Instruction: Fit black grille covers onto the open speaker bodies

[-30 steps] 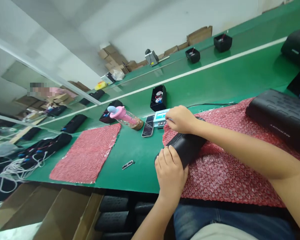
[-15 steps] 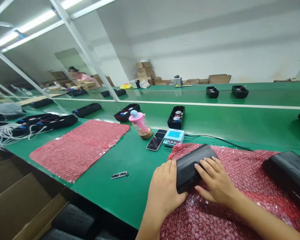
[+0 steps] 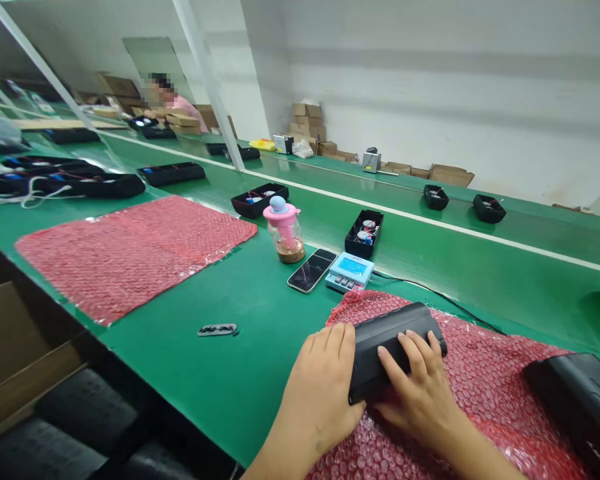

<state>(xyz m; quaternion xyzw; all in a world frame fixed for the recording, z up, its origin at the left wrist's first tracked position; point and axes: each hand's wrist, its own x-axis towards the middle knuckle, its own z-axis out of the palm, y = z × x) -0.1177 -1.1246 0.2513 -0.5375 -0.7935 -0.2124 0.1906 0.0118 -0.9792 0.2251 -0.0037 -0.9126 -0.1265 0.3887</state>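
Observation:
Over red bubble wrap [image 3: 470,393], a long black plastic casing [image 3: 385,327] is held tilted between both hands. My left hand [image 3: 320,380] wraps round its left end, thumb at the lower edge. My right hand [image 3: 423,380] grips the near side, its fingers spread over the surface and its thumb partly hidden below. Another black casing [image 3: 575,393] lies on the wrap at the right. Beyond the wrap sit a light-blue device [image 3: 351,270] with a screen and buttons, and a phone [image 3: 313,270]. A small grey-black strip part [image 3: 217,329] rests on the green table [image 3: 250,373].
A pink-lidded bottle [image 3: 286,233] stands behind the phone. Open black housings [image 3: 364,233] with wires sit further back. A second bubble wrap sheet [image 3: 140,250] covers the left side. Cartons [image 3: 10,347] and black pieces are below the edge. Someone in pink [image 3: 183,107] sits far left.
The camera view has tilted and shifted. My right thumb has slipped under the casing's near edge, and the casing has turned slightly. Both hands keep hold of it.

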